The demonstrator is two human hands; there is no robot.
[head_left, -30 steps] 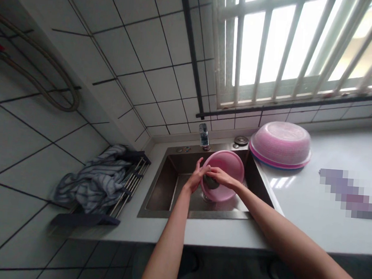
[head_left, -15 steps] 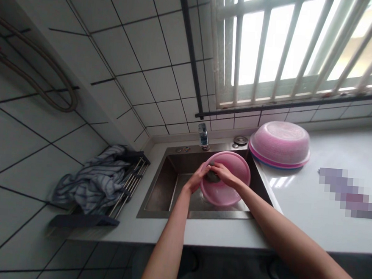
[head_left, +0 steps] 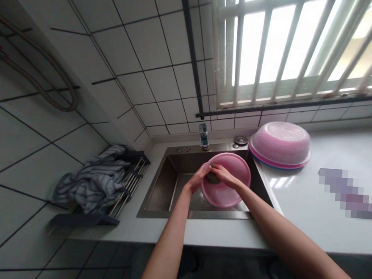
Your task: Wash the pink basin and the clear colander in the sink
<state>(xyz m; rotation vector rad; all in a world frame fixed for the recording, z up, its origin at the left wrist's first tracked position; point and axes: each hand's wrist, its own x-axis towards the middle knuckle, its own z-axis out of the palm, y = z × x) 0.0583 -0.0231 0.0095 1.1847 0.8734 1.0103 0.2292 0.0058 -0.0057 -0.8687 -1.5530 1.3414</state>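
Observation:
A pink colander (head_left: 235,168) is tilted inside the steel sink (head_left: 160,188). My left hand (head_left: 198,177) is closed on the colander's left rim, its thumb toward the inside. Right beside it, my right hand (head_left: 224,175) presses a dark grey-green scrubbing pad (head_left: 213,179) against the inner left wall. My right fingers cover the top of the pad. The two hands nearly touch at the fingertips.
Behind the sink rises a short faucet (head_left: 203,135). Upturned pink basins (head_left: 281,142) are stacked on the counter at the right, near a blurred patch (head_left: 348,193). A striped cloth (head_left: 94,180) lies on a rack (head_left: 132,178) at the left.
Both hands and the colander stay in nearly the same place. The pad shifts slightly under my right fingers, and less of it shows above them.

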